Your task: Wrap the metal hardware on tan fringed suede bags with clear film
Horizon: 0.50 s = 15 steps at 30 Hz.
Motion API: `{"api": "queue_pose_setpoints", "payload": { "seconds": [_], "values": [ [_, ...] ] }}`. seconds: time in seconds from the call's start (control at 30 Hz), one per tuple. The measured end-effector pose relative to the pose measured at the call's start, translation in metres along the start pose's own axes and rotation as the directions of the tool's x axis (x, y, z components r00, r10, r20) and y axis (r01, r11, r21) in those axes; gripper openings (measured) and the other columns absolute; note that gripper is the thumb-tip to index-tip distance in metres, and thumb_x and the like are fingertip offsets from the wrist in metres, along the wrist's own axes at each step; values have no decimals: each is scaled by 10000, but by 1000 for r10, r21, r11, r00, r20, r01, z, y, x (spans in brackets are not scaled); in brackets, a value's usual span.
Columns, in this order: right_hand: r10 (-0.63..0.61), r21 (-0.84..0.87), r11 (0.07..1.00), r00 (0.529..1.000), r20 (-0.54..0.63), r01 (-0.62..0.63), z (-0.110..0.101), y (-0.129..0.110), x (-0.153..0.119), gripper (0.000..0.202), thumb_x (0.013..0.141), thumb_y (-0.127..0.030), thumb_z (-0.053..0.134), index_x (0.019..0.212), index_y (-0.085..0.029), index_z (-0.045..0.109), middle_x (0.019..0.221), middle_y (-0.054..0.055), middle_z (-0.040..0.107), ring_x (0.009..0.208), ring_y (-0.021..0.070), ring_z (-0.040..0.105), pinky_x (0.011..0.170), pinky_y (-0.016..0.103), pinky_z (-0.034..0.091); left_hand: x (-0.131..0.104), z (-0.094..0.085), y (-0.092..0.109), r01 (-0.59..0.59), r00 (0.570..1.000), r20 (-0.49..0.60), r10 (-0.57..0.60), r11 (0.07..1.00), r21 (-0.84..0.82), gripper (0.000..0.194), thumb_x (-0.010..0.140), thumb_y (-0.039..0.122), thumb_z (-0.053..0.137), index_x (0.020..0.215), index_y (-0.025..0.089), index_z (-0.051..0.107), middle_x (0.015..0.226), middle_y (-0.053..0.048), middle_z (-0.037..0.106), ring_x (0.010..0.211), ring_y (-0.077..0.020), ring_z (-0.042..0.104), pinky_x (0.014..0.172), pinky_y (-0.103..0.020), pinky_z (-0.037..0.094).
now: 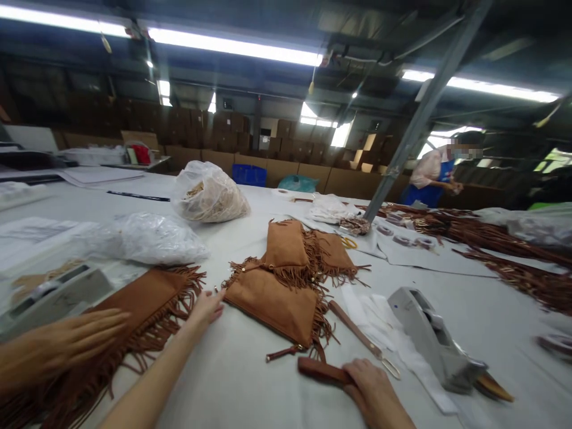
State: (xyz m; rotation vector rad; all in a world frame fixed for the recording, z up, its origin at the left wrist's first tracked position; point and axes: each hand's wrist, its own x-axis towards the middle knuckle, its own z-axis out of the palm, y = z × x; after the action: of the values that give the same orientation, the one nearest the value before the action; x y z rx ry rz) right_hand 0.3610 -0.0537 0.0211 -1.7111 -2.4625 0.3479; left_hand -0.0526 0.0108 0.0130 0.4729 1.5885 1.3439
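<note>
While R hand (370, 384) grips strap (324, 370), L hand (209, 307) nr bag (272, 302), grip unclear, docs (36, 235) illegible.

Beside the left hand (209, 308) the fringed pouch (274, 301) is tan brown, the strap (324, 370) in the right hand (369, 381) is darker brown, the tape dispenser (429, 339) near it is grey, and the tabletop (250, 381) whitish.

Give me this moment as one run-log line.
left hand: at left corner of front fringed bag | right hand: gripping brown strap | another person's hand: over fringed brown piece | tape dispenser: at right
</note>
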Motion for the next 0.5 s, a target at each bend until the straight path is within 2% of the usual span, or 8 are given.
{"api": "queue_pose_setpoints", "payload": {
  "seconds": [0.07, 0.17, 0.23, 0.3, 0.37, 0.4, 0.43, 0.5],
  "values": [
    [90, 90, 992, 996, -7, -89, -1, 3, -2, 204, 746, -299, 526, 891, -219, 646, 885, 73, 673, 854, 254, 614, 760, 344, 450, 5, 28, -15, 42, 999, 37, -39, 995, -90, 288, 763, 318, 668, 924, 129, 523, 773, -54, 597, 638, -146, 608, 576, -228, 510],
    [240, 327, 919, 971, -18, -221, 1, -2, -7, 330, 734, -402, 546, 1011, -226, 579, 654, -4, 613, 663, 203, 596, 645, 285, 435, -5, 66, -37, 128, 982, 153, -107, 983, -132, 298, 734, 350, 701, 845, 133, 530, 721, -63, 598, 567, -132, 585, 475, -199, 471],
    [351, 500, 810, 936, 3, -305, 4, -12, -10, 416, 745, -490, 510, 1056, -215, 532, 522, -47, 519, 536, 174, 540, 551, 266, 400, -18, 87, -49, 175, 962, 232, -146, 978, -112, 344, 702, 370, 728, 854, 133, 529, 712, -74, 608, 531, -138, 577, 436, -209, 458],
    [418, 680, 637, 904, 90, -362, 5, -27, -12, 560, 746, -579, 463, 1159, -201, 458, 488, -63, 492, 432, 149, 476, 455, 249, 346, -33, 99, -56, 185, 948, 278, -154, 979, -88, 353, 716, 345, 710, 921, 139, 510, 751, -79, 624, 542, -140, 590, 473, -232, 492],
    [424, 821, 451, 893, 149, -351, 0, -43, -17, 727, 725, -623, 477, 1303, -208, 325, 521, -62, 530, 384, 131, 453, 407, 229, 308, -42, 99, -55, 164, 940, 313, -139, 985, -55, 337, 744, 302, 669, 980, 147, 485, 789, -75, 636, 560, -130, 602, 525, -245, 518],
    [413, 868, 386, 900, 141, -313, -5, -50, -21, 799, 712, -627, 506, 1355, -227, 254, 553, -57, 554, 390, 129, 471, 404, 222, 314, -45, 93, -51, 147, 931, 341, -128, 989, -28, 331, 743, 286, 660, 989, 147, 487, 789, -72, 643, 552, -125, 601, 523, -238, 514],
    [407, 898, 349, 906, 113, -269, -11, -56, -26, 855, 703, -627, 537, 1390, -252, 194, 591, -50, 577, 416, 133, 506, 410, 218, 333, -45, 83, -45, 125, 918, 379, -118, 992, 7, 327, 729, 272, 664, 984, 144, 504, 762, -65, 649, 520, -117, 588, 492, -218, 492],
    [410, 909, 336, 907, 95, -247, -25, -65, -39, 937, 681, -640, 580, 1425, -287, 131, 641, -28, 612, 470, 156, 567, 403, 223, 372, -43, 52, -28, 75, 883, 456, -109, 993, 93, 308, 671, 243, 696, 928, 128, 572, 634, -41, 638, 401, -96, 514, 377, -178, 385]
  ]
}}
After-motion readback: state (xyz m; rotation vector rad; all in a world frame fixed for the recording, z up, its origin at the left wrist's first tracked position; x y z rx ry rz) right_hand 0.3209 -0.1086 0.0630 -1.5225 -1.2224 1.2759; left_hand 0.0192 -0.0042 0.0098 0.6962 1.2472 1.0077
